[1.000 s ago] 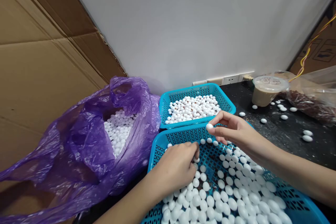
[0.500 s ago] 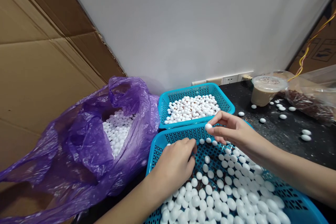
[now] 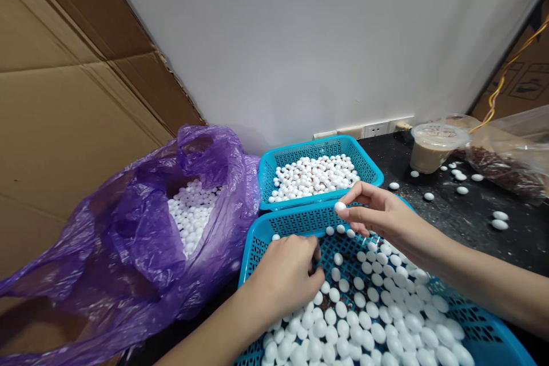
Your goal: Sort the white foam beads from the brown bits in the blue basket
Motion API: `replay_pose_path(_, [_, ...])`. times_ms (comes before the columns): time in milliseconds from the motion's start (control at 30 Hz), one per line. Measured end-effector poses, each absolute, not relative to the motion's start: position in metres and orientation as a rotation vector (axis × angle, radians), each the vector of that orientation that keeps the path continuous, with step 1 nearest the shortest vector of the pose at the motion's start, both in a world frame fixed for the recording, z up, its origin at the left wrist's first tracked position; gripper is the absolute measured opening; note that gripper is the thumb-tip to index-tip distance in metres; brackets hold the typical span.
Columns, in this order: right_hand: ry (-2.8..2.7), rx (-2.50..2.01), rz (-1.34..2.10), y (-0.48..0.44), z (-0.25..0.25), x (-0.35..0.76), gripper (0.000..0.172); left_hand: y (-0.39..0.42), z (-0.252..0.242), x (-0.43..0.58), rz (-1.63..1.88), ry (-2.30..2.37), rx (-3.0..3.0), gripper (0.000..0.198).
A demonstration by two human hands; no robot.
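Between the thumb and index finger of my right hand (image 3: 373,211) is a small white egg-shaped piece (image 3: 340,206), held above the rim of the near blue plastic basket (image 3: 295,218). My left hand (image 3: 291,271) is down inside that basket with its fingers curled; whatever its fingertips touch or hold is hidden behind the hand. Many loose white egg-shaped pieces (image 3: 377,333) cover the basket's bottom, thickest toward the front and right. Brown crumbs lie among them on the mesh.
A second blue basket (image 3: 317,147) with smaller-looking white pieces and brown bits stands behind. At left, an open purple plastic bag (image 3: 141,240) holds more. On the black table (image 3: 463,229) are stray pieces, a lidded cup (image 3: 435,148) and a clear bag with brown contents (image 3: 510,168).
My left hand has shifted slightly down, and its thumb has moved to the right. A white piece by the basket's left rim shows more fully. My right hand has barely moved.
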State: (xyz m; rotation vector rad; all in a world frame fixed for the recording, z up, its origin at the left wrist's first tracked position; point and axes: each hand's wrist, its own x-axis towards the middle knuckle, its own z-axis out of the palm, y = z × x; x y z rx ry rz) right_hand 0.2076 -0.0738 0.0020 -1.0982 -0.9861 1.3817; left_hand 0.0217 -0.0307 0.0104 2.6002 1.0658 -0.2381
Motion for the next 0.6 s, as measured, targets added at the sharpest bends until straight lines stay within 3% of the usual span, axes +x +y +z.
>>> replay_pose_path(233, [-0.975, -1.102, 1.392, -0.0756, 0.0057, 0.2075, 0.021, -0.0326, 0.0093, 0.0213, -0.153, 0.874, 2.553, 0.029])
replay_pose_path(600, [-0.984, -1.096, 1.398, -0.0767, 0.0084, 0.2068, 0.024, -0.0317, 0.0093, 0.0207, -0.174, 0.914, 2.592, 0.022])
